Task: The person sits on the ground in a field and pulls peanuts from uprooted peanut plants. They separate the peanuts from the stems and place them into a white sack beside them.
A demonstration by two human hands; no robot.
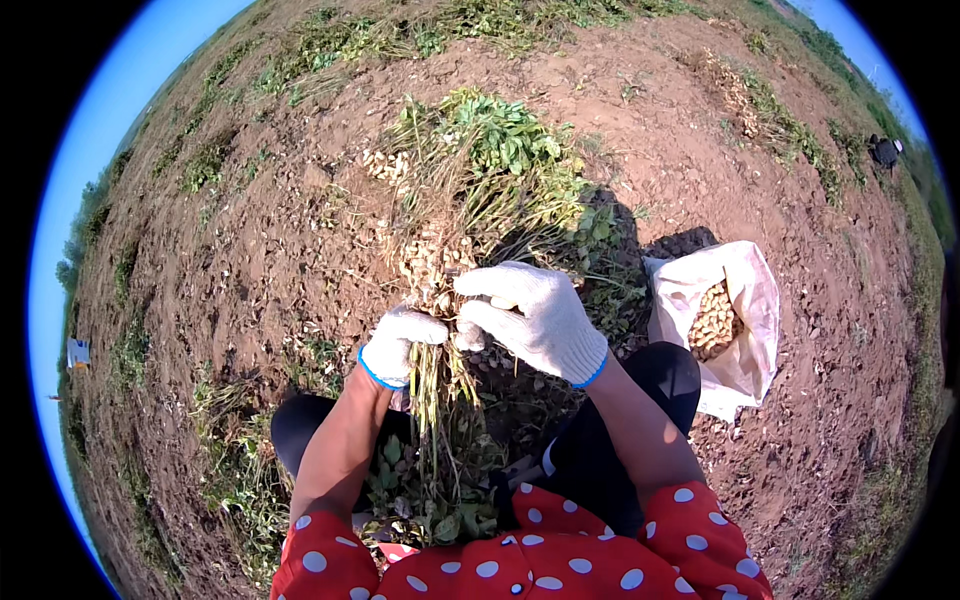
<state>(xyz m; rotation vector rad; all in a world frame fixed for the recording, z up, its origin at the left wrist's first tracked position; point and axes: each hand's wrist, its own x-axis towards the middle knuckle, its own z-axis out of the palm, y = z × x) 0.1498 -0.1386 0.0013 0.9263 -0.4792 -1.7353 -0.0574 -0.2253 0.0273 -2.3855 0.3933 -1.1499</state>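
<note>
My left hand (397, 341), in a white knit glove with a blue cuff, grips a bunch of peanut plant stems (426, 382) just below the roots. The stems and leaves hang down between my knees. My right hand (536, 319), gloved alike, is at the right side of the root end with its fingers curled. A pale peanut pod (502, 304) shows between those fingers. More peanut pods (435, 259) cluster just beyond the hands; which are still on the held roots and which lie behind, I cannot tell.
To the right stands an open white woven sack (754, 300), partly filled with picked peanuts (712, 322). Ahead lies a heap of uprooted peanut plants (499, 142), with loose pods (386, 165) at its left. Further rows of plants (360, 41) cross the dry soil (262, 247).
</note>
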